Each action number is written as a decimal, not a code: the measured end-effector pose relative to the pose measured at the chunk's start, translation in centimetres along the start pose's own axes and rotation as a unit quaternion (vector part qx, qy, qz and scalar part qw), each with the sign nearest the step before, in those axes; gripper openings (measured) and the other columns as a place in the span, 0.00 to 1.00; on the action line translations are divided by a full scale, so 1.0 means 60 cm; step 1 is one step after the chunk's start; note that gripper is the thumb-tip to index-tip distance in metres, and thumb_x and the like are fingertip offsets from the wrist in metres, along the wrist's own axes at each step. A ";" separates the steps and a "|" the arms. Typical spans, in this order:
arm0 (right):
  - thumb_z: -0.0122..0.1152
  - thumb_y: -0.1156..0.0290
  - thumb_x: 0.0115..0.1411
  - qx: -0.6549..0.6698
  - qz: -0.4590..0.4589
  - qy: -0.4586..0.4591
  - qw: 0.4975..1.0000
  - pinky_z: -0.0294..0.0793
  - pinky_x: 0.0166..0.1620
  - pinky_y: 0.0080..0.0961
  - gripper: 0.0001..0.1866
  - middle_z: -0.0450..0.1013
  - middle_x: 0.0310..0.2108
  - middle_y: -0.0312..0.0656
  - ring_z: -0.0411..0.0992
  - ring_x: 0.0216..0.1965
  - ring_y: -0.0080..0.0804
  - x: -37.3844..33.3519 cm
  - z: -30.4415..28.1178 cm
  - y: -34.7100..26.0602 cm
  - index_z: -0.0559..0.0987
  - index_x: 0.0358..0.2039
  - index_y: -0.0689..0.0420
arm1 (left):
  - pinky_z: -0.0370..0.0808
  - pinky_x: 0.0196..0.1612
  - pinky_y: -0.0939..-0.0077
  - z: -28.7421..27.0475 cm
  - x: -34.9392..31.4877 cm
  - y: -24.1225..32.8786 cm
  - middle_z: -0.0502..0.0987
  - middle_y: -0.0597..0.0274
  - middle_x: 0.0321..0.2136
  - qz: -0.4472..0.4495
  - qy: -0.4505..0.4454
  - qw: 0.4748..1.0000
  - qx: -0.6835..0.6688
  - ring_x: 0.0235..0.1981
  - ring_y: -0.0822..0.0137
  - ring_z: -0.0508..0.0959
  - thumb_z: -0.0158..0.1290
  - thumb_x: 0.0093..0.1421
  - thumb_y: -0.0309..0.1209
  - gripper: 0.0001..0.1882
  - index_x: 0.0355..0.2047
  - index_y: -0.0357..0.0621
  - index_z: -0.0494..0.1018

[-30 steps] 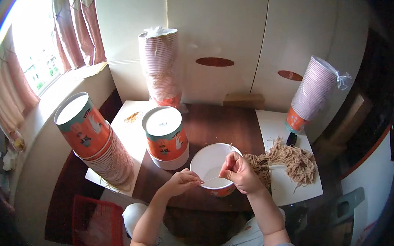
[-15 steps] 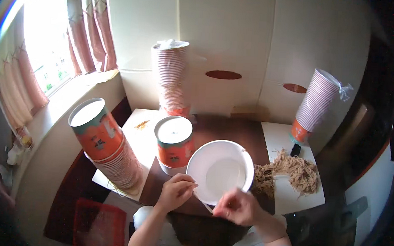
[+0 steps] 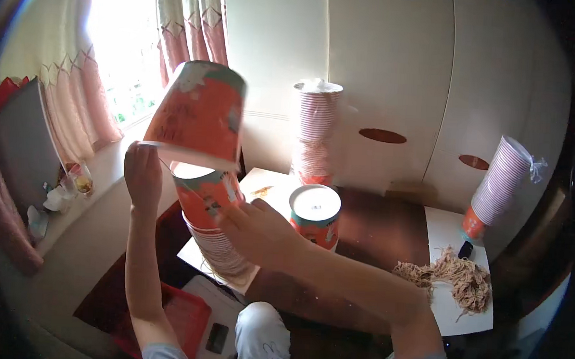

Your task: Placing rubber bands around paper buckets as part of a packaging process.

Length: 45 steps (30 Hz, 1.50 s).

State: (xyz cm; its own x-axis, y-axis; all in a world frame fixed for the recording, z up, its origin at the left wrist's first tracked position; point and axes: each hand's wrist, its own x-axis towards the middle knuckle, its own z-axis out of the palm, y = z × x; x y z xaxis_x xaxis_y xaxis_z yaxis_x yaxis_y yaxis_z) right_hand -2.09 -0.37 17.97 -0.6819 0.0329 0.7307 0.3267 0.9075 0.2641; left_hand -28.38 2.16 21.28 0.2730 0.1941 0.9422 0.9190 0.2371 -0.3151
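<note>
My left hand [image 3: 143,172] is closed on the rim of an orange-and-green paper bucket [image 3: 203,113], held mouth down. The bucket is slightly blurred and hangs over a leaning stack of nested paper buckets [image 3: 212,198] at the left. A thin pale cord [image 3: 190,184] hangs from the rim beside my left hand and runs toward my right hand [image 3: 252,233]. My right hand's fingers are curled around its end, in front of the stack.
Another upturned bucket [image 3: 315,213] stands mid-table. Tall wrapped stacks of buckets stand at the back [image 3: 316,126] and right [image 3: 495,187]. Loose tan cord [image 3: 461,279] is heaped on a white board [image 3: 454,234] beside a black object [image 3: 466,249]. A red basket [image 3: 186,314] sits lower left.
The white-lined bucket has gone from in front of me, where it lay mouth up, to the left, turned over in my left hand. Both hands moved left, and the view has swung left.
</note>
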 end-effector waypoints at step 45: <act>0.52 0.70 0.41 0.057 0.000 -0.017 0.998 0.68 0.34 0.33 0.07 0.69 0.28 0.38 0.68 0.32 0.33 0.061 0.085 0.058 0.77 0.24 0.49 | 0.65 0.40 0.73 -0.016 -0.095 0.012 0.69 0.64 0.31 0.164 -0.034 0.986 0.022 0.40 0.65 0.67 0.48 0.46 0.28 0.07 0.28 0.45 0.70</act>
State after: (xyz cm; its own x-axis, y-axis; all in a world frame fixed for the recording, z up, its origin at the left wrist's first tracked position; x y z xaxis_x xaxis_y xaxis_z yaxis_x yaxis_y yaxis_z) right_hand -6.76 5.05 18.34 -0.7051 0.0452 0.7077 0.2508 0.9494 0.1892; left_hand -28.98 0.33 15.81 0.5323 0.3311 0.7791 0.7705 0.1919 -0.6079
